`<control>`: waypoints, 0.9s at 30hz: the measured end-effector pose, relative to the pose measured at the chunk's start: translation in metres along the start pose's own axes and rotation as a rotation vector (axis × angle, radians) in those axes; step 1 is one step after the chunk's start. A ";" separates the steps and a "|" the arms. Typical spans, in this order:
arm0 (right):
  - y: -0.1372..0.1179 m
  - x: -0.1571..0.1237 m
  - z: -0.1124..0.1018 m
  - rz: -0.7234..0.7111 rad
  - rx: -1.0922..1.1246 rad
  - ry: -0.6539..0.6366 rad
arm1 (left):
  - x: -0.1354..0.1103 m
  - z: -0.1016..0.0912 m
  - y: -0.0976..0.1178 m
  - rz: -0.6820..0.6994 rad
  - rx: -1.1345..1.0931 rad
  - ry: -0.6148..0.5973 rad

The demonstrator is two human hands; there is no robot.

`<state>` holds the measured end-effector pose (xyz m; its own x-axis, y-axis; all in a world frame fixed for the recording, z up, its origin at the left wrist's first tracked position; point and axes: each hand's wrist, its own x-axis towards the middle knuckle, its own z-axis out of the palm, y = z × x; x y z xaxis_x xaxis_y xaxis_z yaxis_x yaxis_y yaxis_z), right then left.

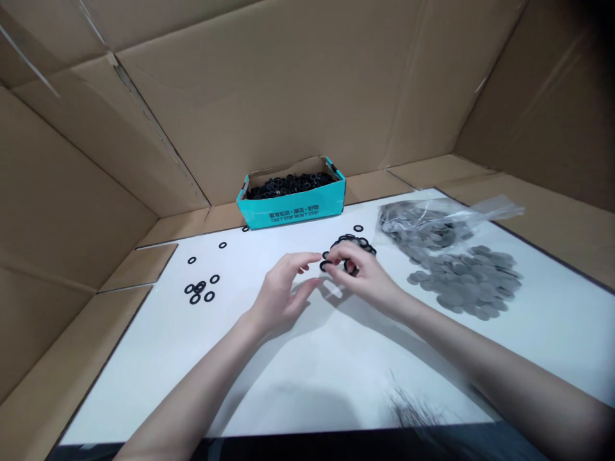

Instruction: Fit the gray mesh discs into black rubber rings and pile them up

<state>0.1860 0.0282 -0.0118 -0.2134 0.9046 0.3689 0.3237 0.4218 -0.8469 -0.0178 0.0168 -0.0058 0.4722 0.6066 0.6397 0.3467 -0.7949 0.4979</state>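
Note:
Both hands meet over a small heap of black rubber rings (359,243) in the middle of the white table (298,371). My right hand (361,275) is curled, its fingertips pinching a black ring (325,265). My left hand (284,291) reaches in from the left with its fingers spread, thumb and forefinger close to that same ring. A pile of grey discs (468,278) lies to the right of my right hand.
A teal cardboard box (293,208) full of black rings stands at the back. Loose rings (200,289) lie scattered at the left. A clear plastic bag (432,224) holds more grey discs. Cardboard walls (72,192) enclose the table on three sides.

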 end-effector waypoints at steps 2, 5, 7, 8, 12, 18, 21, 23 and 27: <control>0.006 0.006 -0.015 -0.050 -0.185 0.136 | 0.001 -0.002 -0.003 -0.062 0.013 0.056; 0.014 0.015 -0.038 0.054 -0.393 0.220 | 0.003 -0.006 -0.009 -0.155 0.043 0.129; 0.019 0.018 -0.048 0.143 -0.452 0.190 | 0.004 -0.010 -0.013 -0.212 0.063 0.164; 0.021 0.019 -0.051 0.177 -0.461 0.169 | 0.005 -0.012 -0.015 -0.239 0.078 0.180; 0.029 0.018 -0.051 0.212 -0.479 0.085 | 0.008 -0.023 -0.029 -0.304 0.171 0.228; 0.035 0.014 -0.046 0.202 -0.616 -0.029 | 0.001 -0.045 -0.068 -0.428 0.415 0.248; 0.032 0.014 -0.045 0.171 -0.672 -0.009 | -0.005 -0.060 -0.085 -0.556 0.631 0.218; 0.030 0.014 -0.045 0.157 -0.671 -0.004 | -0.009 -0.070 -0.094 -0.668 0.778 0.149; 0.024 0.014 -0.045 0.173 -0.635 -0.015 | -0.018 -0.085 -0.108 -0.863 0.942 -0.025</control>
<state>0.2322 0.0539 -0.0098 -0.1206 0.9637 0.2384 0.8344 0.2285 -0.5015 -0.1324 0.0933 -0.0216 -0.1806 0.9363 0.3013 0.9804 0.1467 0.1319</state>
